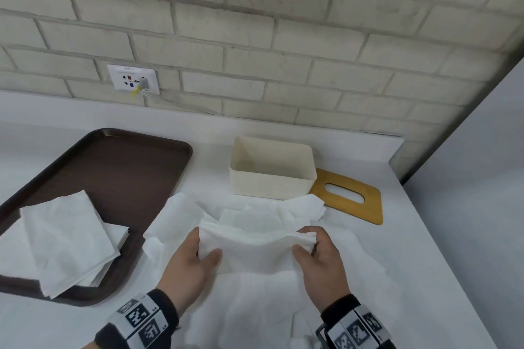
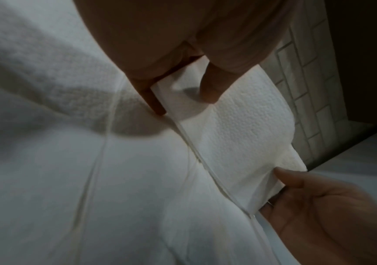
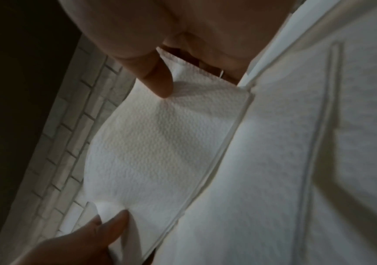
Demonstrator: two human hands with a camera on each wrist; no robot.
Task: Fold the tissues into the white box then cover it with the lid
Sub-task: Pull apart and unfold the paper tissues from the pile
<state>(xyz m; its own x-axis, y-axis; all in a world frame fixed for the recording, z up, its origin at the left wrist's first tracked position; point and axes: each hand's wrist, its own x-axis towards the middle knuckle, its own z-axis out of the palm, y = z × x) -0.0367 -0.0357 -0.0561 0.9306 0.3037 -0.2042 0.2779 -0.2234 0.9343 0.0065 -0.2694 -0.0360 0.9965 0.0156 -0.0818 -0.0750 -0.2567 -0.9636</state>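
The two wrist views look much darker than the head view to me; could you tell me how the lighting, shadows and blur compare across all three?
Head view: evenly bright, brick lines bowed by the wide lens, slightly soft. Left wrist view: dim, the left hand casts a shadow on the tissue, foreground paper blurred. Right wrist view: dim, dark left edge, the right hand shadows the tissue.

white dimple-embossed paper tissue at lower centre; cream rectangular plastic box above it; honey-yellow wooden slotted lid to its right; dark brown plastic tray at left; black-and-white checker-patterned wristbands along the bottom.
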